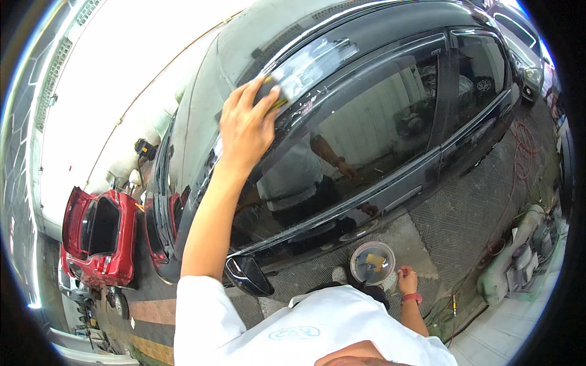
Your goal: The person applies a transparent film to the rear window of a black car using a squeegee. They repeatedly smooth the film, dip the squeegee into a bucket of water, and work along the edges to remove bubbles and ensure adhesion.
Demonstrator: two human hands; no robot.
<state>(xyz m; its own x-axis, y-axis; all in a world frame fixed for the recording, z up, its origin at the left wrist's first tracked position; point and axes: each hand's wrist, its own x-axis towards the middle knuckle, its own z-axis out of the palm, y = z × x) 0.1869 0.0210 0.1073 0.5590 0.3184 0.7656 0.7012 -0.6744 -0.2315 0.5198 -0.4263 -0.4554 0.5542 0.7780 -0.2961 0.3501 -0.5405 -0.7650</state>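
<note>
My left hand (247, 125) reaches up to the black car (397, 201) and grips a dark sanding block (266, 91) with a yellowish edge. The block lies against the roof edge above the front side window, at the lower end of a whitish, smeared patch (314, 66). Pale flecks dot the trim below it. Low on the right, my right hand (407, 280), a red band at its wrist, is beside a clear round bucket (373, 244). Its fingers are curled, and whatever they hold does not show. Inside the bucket are a yellow piece (373, 263) and a darker piece.
The car's side mirror (249, 277) juts out close to my body. A red car (101, 238) with its rear hatch raised stands at the left. A red hose (525, 146) lies coiled at the right, beyond a loose greyish bumper-like part (503, 280). Another car (522, 52) is behind.
</note>
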